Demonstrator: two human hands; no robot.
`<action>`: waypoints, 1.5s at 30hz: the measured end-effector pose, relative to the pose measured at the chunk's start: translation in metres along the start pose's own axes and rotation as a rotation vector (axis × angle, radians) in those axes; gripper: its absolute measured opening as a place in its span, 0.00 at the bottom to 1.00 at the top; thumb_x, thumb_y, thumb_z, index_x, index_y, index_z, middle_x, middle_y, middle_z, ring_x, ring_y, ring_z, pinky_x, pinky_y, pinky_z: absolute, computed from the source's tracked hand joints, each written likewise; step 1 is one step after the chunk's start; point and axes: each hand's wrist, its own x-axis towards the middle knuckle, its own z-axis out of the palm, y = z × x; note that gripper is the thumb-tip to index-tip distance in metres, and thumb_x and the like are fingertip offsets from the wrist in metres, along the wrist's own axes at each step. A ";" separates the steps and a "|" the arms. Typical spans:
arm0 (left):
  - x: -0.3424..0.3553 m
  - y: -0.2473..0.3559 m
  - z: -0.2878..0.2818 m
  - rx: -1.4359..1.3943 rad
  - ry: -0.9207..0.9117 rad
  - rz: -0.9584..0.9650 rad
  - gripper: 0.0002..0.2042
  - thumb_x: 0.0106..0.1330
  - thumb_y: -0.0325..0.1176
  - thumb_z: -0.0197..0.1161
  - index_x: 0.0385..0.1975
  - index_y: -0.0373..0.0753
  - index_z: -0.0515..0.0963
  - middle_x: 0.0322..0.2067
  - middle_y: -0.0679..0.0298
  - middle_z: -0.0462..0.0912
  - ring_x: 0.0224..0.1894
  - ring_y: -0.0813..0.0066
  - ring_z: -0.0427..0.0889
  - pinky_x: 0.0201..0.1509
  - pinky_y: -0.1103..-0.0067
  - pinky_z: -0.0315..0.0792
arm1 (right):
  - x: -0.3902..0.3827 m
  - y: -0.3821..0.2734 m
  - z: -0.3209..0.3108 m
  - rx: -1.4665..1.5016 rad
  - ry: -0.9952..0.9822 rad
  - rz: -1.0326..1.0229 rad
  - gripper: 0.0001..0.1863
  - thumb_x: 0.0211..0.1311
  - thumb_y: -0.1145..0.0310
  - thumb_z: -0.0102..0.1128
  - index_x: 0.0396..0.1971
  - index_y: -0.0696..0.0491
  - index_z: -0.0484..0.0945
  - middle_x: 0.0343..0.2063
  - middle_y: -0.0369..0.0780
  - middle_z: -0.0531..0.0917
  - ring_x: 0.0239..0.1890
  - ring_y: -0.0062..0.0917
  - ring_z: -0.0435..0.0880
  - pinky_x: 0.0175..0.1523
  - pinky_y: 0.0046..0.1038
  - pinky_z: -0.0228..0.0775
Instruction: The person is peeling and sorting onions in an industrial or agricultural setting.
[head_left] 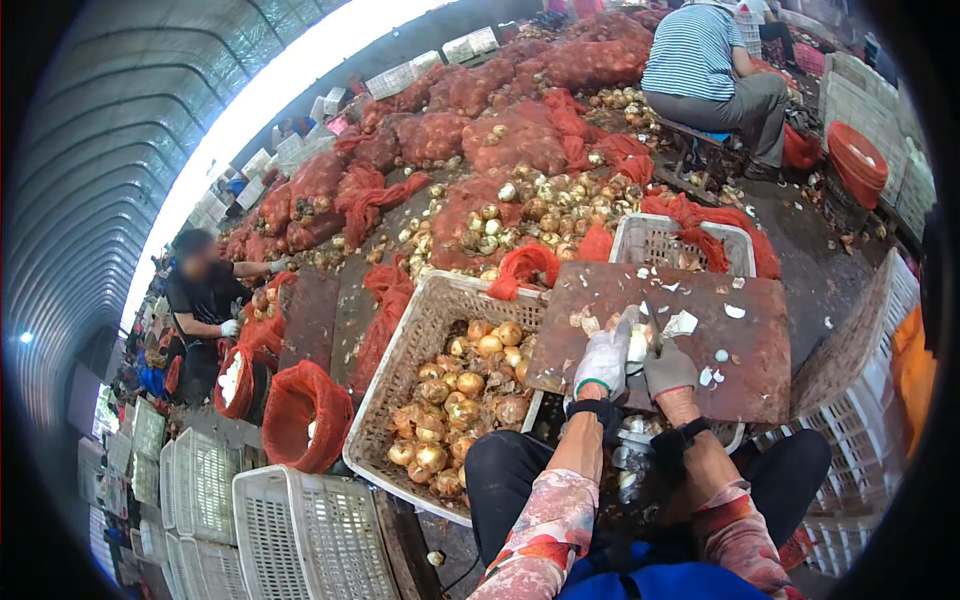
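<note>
Okay, head view, the only one: the landmark is the brown board (745,360) in front of the person's knees. White onion (638,346) sits over the board's near-left part, between the two gloved hands. It lies just right of the left hand (603,360) fingers and just left of the knife (653,325), so that narrow gap is the relation that counts. Left hand, white glove, is closed round the onion's left side, pinching it; right hand (671,371), grey glove, is wrapped round the knife handle. Blade's long axis points away from the person, toward the board's far edge; whether it touches the onion can't be told. Onion looks roundish, partly covered, long axis unclear; both hands about equally near. Edges: board's near edge runs under the wrists, left edge by the crate (395,345) of brown-skinned onions (450,400). Past the far edge stands a second crate (738,236) with red netting (700,222); off the right edge, a tilted white crate (850,440). Most room to move is over the board's right half, where pale peel scraps (682,324) lie scattered; leftward is tighter, onion crate right alongside.
</note>
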 end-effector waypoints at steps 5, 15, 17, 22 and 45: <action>-0.014 0.013 0.000 -0.229 -0.017 -0.189 0.41 0.65 0.71 0.37 0.53 0.35 0.76 0.42 0.42 0.82 0.50 0.43 0.78 0.54 0.63 0.68 | -0.020 -0.006 -0.019 0.020 -0.087 -0.124 0.18 0.58 0.57 0.55 0.38 0.57 0.78 0.28 0.55 0.83 0.35 0.52 0.82 0.43 0.49 0.72; 0.029 -0.093 -0.011 -0.261 0.080 0.285 0.17 0.65 0.32 0.56 0.52 0.33 0.73 0.41 0.47 0.82 0.38 0.51 0.83 0.43 0.65 0.78 | 0.003 -0.022 -0.004 0.074 -0.168 -0.103 0.19 0.55 0.61 0.51 0.40 0.58 0.81 0.36 0.57 0.83 0.43 0.51 0.82 0.49 0.47 0.72; -0.019 0.025 0.006 -0.649 -0.040 -0.121 0.24 0.70 0.51 0.53 0.51 0.36 0.76 0.40 0.59 0.83 0.38 0.68 0.83 0.40 0.73 0.77 | 0.016 0.001 -0.018 0.067 -0.142 -0.070 0.20 0.54 0.59 0.51 0.38 0.59 0.81 0.36 0.59 0.82 0.43 0.51 0.82 0.49 0.46 0.72; -0.015 0.020 -0.001 -0.438 -0.067 -0.035 0.29 0.70 0.57 0.53 0.54 0.35 0.74 0.40 0.64 0.83 0.38 0.77 0.82 0.43 0.79 0.76 | 0.044 0.023 -0.019 -0.028 -0.253 0.015 0.21 0.54 0.57 0.55 0.41 0.58 0.83 0.38 0.54 0.84 0.44 0.47 0.84 0.50 0.43 0.74; -0.034 -0.005 -0.009 -0.252 0.071 0.074 0.25 0.73 0.52 0.49 0.56 0.35 0.71 0.45 0.59 0.80 0.41 0.72 0.82 0.46 0.75 0.78 | 0.039 0.047 -0.045 -0.011 -0.232 0.050 0.20 0.59 0.59 0.49 0.47 0.55 0.79 0.41 0.53 0.83 0.46 0.48 0.82 0.50 0.42 0.73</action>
